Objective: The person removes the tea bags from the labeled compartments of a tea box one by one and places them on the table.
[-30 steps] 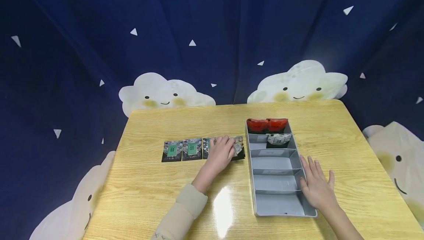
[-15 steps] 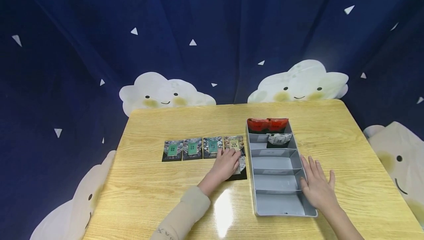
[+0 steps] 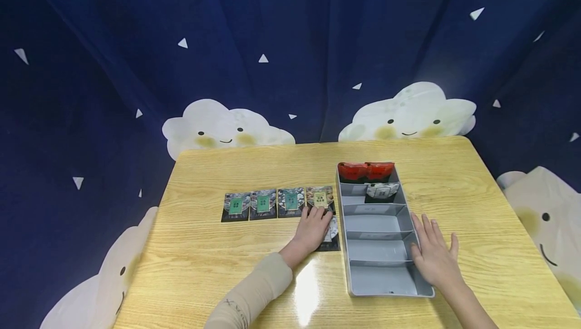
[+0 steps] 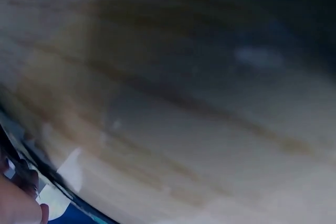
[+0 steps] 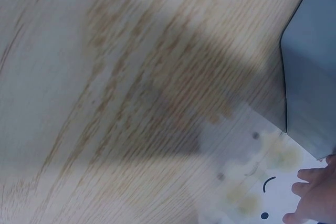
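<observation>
My left hand (image 3: 310, 230) lies over a black-and-white sachet (image 3: 331, 244) on the table, its fingers across the sachet's upper left part, which they hide. Just above the fingertips lies a sachet with a yellow label (image 3: 320, 198). My right hand (image 3: 438, 258) rests against the right wall of a grey divided box (image 3: 348, 268), fingers spread along the outside and thumb over the rim. In the left wrist view, some fingers (image 4: 21, 203) show at the lower left corner. The right wrist view catches fingers (image 5: 310, 187) beside the grey box wall.
To the left are sachets with green labels (image 3: 263, 204) and one with a teal label (image 3: 291, 201), in a row. Red sachets (image 3: 379, 171) stand in the box's top compartment, a black-and-white one (image 3: 382, 193) in the second. A navy curtain (image 3: 290, 26) hangs behind the table (image 3: 195, 263).
My left hand has moved toward me, and the black-and-white sachet has shifted off the yellow-labelled one, which is now uncovered. My right hand and the box stay put.
</observation>
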A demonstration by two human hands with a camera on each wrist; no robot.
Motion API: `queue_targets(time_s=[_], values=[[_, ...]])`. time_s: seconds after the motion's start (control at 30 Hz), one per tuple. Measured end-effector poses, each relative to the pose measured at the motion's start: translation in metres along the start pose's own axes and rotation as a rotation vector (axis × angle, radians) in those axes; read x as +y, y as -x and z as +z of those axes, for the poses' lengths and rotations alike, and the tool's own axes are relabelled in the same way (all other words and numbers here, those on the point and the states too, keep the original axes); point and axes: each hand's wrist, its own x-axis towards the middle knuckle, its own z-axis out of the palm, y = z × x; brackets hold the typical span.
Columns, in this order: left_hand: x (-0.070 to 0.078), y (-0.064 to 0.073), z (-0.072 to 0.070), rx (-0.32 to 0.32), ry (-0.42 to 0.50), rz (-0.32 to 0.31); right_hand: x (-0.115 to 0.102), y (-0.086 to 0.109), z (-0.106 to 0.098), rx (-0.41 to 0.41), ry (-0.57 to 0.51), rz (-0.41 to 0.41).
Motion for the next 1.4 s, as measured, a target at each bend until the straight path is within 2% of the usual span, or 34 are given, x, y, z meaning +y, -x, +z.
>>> queue_targets(time_s=[0.3,0.63,0.9,1.0,1.13,1.27,1.4], values=[[0.004,-0.002,0.009,0.029,-0.042,-0.012,0.001,0.000,0.001,-0.001,-0.001,0.000],[0.005,-0.001,0.009,0.091,-0.086,-0.035,0.000,0.000,0.000,-0.005,0.004,0.000],[0.003,-0.001,0.007,0.064,-0.067,-0.051,-0.001,0.000,-0.001,-0.012,0.004,0.006],[0.002,-0.003,0.004,0.069,-0.051,-0.070,-0.001,0.000,-0.001,-0.013,0.005,0.006],[0.001,-0.009,-0.005,0.111,-0.011,-0.096,-0.001,0.000,-0.002,-0.016,0.004,0.004],[0.000,-0.022,-0.018,0.177,0.052,-0.113,-0.001,0.000,-0.002,-0.015,0.004,0.005],[0.002,-0.039,-0.035,0.202,0.094,-0.123,-0.001,0.000,-0.002,-0.007,0.007,0.002]])
